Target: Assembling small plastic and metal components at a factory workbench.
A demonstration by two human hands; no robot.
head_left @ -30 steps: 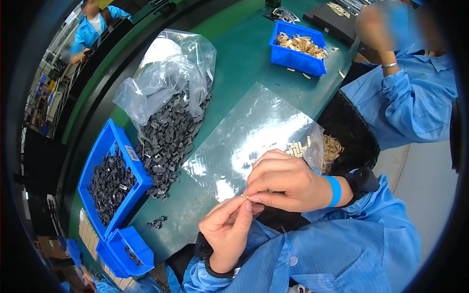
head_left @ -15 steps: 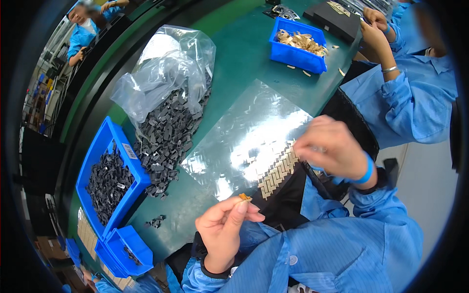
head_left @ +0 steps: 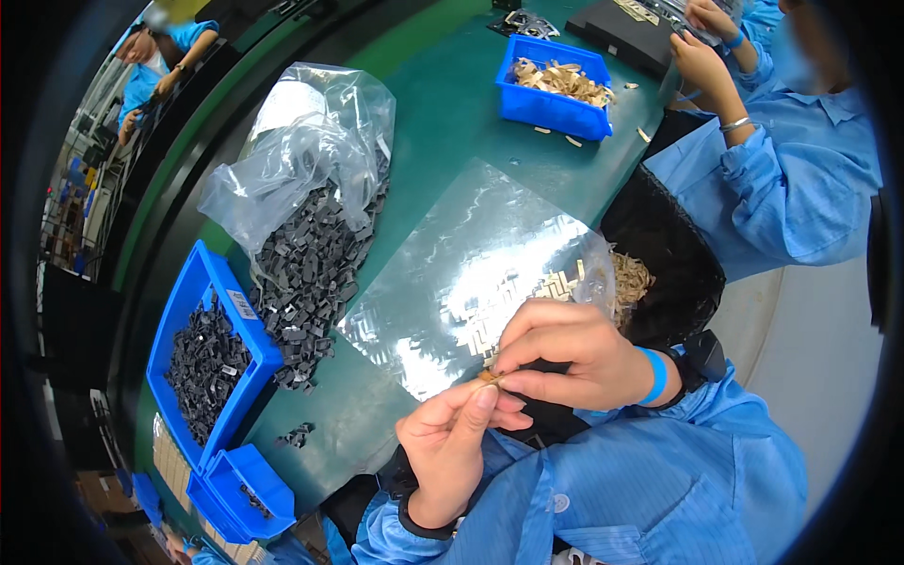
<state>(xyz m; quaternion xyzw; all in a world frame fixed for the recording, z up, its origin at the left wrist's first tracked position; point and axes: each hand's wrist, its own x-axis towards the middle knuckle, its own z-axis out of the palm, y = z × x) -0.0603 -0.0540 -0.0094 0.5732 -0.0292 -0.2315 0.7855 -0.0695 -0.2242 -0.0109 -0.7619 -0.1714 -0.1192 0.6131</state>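
Note:
My left hand (head_left: 447, 441) is closed, its thumb and forefinger pinching a small orange-brown piece (head_left: 488, 376). From the right, the thumb and fingertips of my right hand (head_left: 589, 356) come together at that same piece; whether they grip a second part is too small to make out. Just beyond my hands lies a clear, shiny plastic sheet (head_left: 461, 217) on the green table. Rows of small pale strip-like pieces (head_left: 478, 328) sit on its near side, partly lost in glare and behind my right hand.
Left lie a heap of small black parts (head_left: 315, 250) under a clear bag (head_left: 311, 141), a blue bin (head_left: 266, 360) of black parts and a smaller blue bin (head_left: 273, 485). Tan strips fill a far blue bin (head_left: 556, 113). A black bag (head_left: 692, 250) and a co-worker's sleeve (head_left: 772, 198) are right.
My right hand has moved left and toward me, from the pale pieces to the piece in my left hand. Tan scraps by the black bag are now uncovered. The view has shifted slightly.

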